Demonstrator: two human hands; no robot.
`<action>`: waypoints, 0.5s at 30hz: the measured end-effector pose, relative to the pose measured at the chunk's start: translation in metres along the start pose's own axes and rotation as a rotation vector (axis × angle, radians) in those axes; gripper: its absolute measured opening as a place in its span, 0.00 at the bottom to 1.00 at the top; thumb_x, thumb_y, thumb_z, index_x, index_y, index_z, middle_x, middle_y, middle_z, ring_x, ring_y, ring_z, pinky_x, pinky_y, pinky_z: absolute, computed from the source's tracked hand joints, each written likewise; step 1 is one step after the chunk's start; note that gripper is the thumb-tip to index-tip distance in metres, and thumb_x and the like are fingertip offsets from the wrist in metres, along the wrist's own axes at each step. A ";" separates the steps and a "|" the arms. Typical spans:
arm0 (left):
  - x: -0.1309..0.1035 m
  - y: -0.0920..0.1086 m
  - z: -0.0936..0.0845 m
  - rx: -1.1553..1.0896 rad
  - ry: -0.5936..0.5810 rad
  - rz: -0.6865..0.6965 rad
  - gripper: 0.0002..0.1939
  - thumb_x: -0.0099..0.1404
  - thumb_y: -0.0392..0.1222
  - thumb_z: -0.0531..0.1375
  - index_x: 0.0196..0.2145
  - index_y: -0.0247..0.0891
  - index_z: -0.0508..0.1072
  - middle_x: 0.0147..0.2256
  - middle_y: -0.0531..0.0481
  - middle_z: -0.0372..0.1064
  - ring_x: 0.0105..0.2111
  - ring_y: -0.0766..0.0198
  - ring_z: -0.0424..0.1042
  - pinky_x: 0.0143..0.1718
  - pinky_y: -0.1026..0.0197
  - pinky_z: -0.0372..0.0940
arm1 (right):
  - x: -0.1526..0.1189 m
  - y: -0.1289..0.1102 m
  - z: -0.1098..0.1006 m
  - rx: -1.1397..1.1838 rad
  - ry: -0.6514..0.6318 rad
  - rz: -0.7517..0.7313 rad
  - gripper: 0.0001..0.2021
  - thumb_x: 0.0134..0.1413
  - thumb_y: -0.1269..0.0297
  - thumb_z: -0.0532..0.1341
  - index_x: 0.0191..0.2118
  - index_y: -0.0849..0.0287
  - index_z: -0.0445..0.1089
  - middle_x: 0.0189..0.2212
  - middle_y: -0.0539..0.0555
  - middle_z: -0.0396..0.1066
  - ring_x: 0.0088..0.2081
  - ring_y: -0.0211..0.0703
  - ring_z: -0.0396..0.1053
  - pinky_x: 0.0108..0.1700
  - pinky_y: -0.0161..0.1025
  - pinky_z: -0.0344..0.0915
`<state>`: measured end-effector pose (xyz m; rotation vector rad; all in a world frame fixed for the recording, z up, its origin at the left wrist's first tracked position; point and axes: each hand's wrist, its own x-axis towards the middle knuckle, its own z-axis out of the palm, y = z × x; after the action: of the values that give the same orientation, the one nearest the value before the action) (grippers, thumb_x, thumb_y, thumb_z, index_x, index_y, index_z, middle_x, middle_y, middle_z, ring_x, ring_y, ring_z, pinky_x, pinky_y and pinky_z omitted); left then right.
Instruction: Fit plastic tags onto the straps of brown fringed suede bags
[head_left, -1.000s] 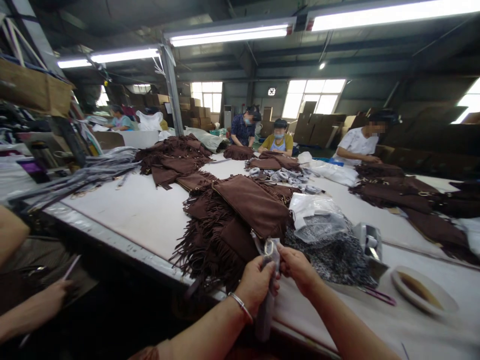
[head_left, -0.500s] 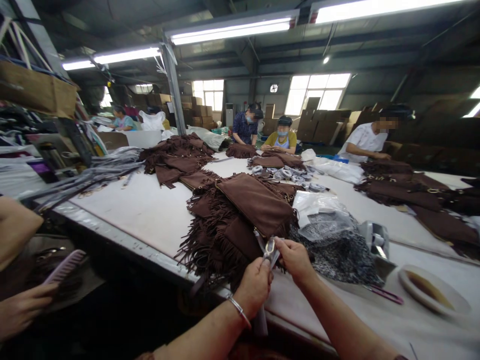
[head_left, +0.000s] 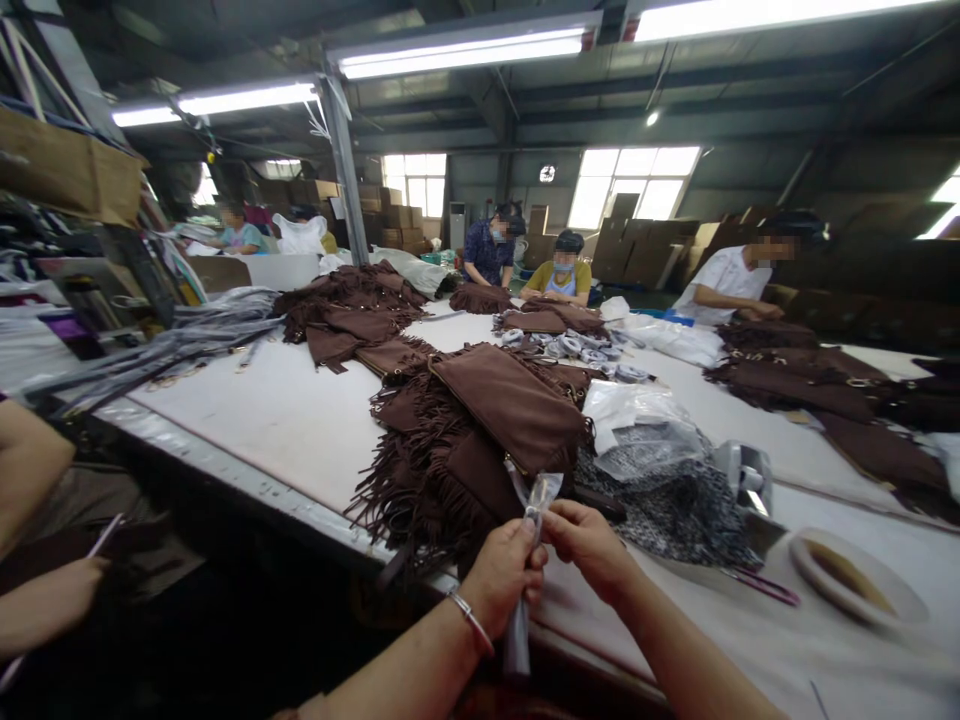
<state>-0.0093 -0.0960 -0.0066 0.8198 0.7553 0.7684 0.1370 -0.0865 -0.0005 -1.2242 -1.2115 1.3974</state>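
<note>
A strap in a clear plastic sleeve (head_left: 517, 640) runs through my left hand (head_left: 501, 572), whose fingers are closed round it; its lower end hangs below the fist at the table edge. The sleeve's clear end sticks up above my thumb. My right hand (head_left: 583, 540) pinches the same sleeved strap from the right side, fingertips close to my left thumb. Just beyond both hands lies a pile of brown fringed bags (head_left: 420, 450), topped by a flat brown zippered bag (head_left: 514, 400).
Right of the pile are dark speckled material under clear plastic (head_left: 660, 490), a tape dispenser (head_left: 746, 475), a tape roll (head_left: 855, 575) and a purple-handled tool (head_left: 761, 587). Sleeved straps (head_left: 202, 335) lie at left. A neighbour's hand (head_left: 56, 605) holds a comb at lower left.
The gold metal fitting that showed between my fingers is now out of sight, and the sleeve's clear end stands up there. My right hand has moved slightly down. The neighbour's comb has turned edge-on.
</note>
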 end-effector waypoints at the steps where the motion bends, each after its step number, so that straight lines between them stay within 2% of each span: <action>1: 0.000 -0.001 -0.001 -0.004 -0.017 -0.005 0.21 0.62 0.61 0.53 0.35 0.38 0.63 0.23 0.60 0.54 0.16 0.76 0.45 0.16 0.68 0.45 | 0.003 0.001 0.002 0.043 -0.011 0.021 0.17 0.47 0.51 0.66 0.28 0.64 0.72 0.19 0.47 0.62 0.20 0.30 0.53 0.22 0.32 0.47; 5: -0.003 -0.006 -0.003 0.148 0.018 0.032 0.22 0.64 0.62 0.48 0.33 0.38 0.62 0.22 0.59 0.55 0.15 0.74 0.46 0.16 0.67 0.44 | 0.010 0.005 0.010 0.122 0.038 0.053 0.19 0.44 0.50 0.67 0.21 0.63 0.67 0.15 0.44 0.56 0.19 0.31 0.51 0.22 0.33 0.46; 7: -0.004 -0.007 -0.004 0.373 0.100 0.169 0.20 0.64 0.59 0.51 0.33 0.38 0.64 0.23 0.56 0.58 0.18 0.71 0.53 0.20 0.65 0.50 | 0.011 0.007 0.016 0.124 0.093 0.039 0.20 0.43 0.50 0.68 0.21 0.62 0.66 0.15 0.44 0.56 0.19 0.31 0.51 0.23 0.33 0.47; 9: -0.004 -0.007 -0.003 0.610 0.215 0.348 0.15 0.64 0.53 0.54 0.32 0.37 0.66 0.26 0.53 0.63 0.25 0.67 0.61 0.28 0.63 0.56 | 0.012 0.009 0.020 0.121 0.148 0.021 0.20 0.42 0.50 0.68 0.20 0.62 0.65 0.16 0.44 0.56 0.20 0.31 0.52 0.23 0.33 0.47; 11: -0.003 -0.007 -0.002 0.749 0.305 0.451 0.13 0.66 0.49 0.52 0.31 0.37 0.67 0.27 0.51 0.65 0.29 0.65 0.63 0.32 0.62 0.56 | 0.013 0.011 0.023 0.118 0.198 0.006 0.20 0.43 0.50 0.67 0.20 0.61 0.64 0.16 0.43 0.55 0.20 0.31 0.51 0.23 0.33 0.47; 15: 0.001 -0.010 -0.002 0.738 0.267 0.413 0.18 0.69 0.50 0.46 0.26 0.38 0.64 0.21 0.54 0.61 0.23 0.67 0.60 0.26 0.63 0.53 | 0.012 0.016 0.025 0.111 0.252 0.003 0.22 0.47 0.46 0.63 0.19 0.59 0.60 0.14 0.42 0.52 0.18 0.31 0.50 0.21 0.33 0.47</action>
<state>-0.0072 -0.0993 -0.0160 1.5924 1.1541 0.9912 0.1101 -0.0794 -0.0175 -1.2808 -0.9467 1.2522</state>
